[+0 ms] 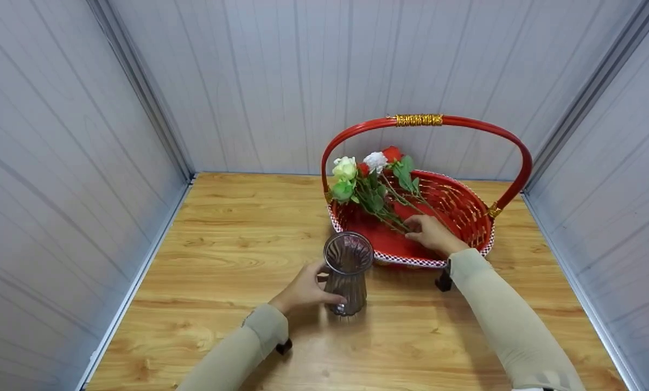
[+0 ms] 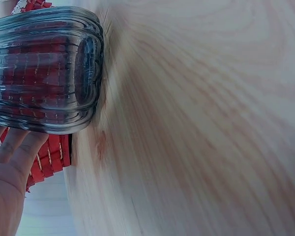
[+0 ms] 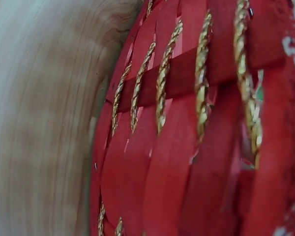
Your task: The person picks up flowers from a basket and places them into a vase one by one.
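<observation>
A smoky ribbed glass vase with a flared rim stands upright on the wooden table. My left hand grips its left side, thumb across the front; in the left wrist view, fingers reach behind the vase. To the right is a red woven basket holding artificial flowers: a pale yellow-green rose, a white bloom and red blooms. Reaching over the basket's front rim, my right hand pinches green stems near their lower ends. The right wrist view shows only the basket's outer wall.
A tall red handle wrapped in gold at the top arches over the basket. White panel walls enclose the wood-grain table at the back and both sides. The basket's front edge sits just behind the vase.
</observation>
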Motion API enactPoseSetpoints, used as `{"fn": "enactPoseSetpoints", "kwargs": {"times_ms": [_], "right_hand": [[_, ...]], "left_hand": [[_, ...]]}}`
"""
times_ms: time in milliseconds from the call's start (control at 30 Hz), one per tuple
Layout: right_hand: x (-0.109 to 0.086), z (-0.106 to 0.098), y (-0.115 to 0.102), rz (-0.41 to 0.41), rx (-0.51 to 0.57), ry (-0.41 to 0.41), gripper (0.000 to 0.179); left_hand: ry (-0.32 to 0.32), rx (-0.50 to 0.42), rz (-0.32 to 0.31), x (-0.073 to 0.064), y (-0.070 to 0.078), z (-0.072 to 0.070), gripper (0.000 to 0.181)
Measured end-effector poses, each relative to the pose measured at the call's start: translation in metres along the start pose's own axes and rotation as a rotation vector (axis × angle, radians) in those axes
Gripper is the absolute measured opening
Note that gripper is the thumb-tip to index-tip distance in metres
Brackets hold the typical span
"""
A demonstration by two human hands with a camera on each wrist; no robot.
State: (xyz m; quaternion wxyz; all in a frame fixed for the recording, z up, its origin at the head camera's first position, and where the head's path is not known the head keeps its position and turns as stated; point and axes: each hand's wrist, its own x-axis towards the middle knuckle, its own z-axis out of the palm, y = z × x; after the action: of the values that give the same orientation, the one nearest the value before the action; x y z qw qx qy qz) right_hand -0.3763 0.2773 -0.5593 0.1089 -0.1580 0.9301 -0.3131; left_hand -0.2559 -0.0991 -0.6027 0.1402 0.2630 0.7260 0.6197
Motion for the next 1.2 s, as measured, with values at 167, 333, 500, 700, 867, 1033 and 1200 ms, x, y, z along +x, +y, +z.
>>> {"fn": "enactPoseSetpoints", "kwargs": {"times_ms": [167,333,500,700,867,1033,1200], "right_hand": [[0.0020,0.0024,0.0037,0.017,0.028,0.006,0.038],[0.0015,0.0026,0.0050,0.028,0.054,0.006,0.033],[0.0005,0.0016,0.0047,0.039,0.064,0.006,0.031],[0.0005,0.0004,0.0046,0.027,0.078,0.040,0.028],[-0.0008,-0.0006,0.0027,0.000,0.089,0.079,0.026],[-0.0001,-0.0023,0.0015,0.005,0.131,0.102,0.026],[-0.0008,-0.0065,-0.0015,0.002,0.140,0.114,0.026]], "left_hand": [[0.002,0.007,-0.005,-0.0003,0.0008,0.0005,0.088],[-0.002,-0.002,0.002,0.0005,-0.0004,0.0004,0.089],[-0.008,0.003,0.002,0.0000,-0.0010,0.0004,0.089],[-0.010,-0.007,-0.006,0.0003,-0.0010,0.0005,0.091],[-0.005,0.008,0.002,0.0009,-0.0005,0.0004,0.091],[-0.005,0.025,0.007,0.0014,-0.0016,-0.0004,0.091],[-0.005,0.032,0.005,0.0017,-0.0022,-0.0010,0.093]]}}
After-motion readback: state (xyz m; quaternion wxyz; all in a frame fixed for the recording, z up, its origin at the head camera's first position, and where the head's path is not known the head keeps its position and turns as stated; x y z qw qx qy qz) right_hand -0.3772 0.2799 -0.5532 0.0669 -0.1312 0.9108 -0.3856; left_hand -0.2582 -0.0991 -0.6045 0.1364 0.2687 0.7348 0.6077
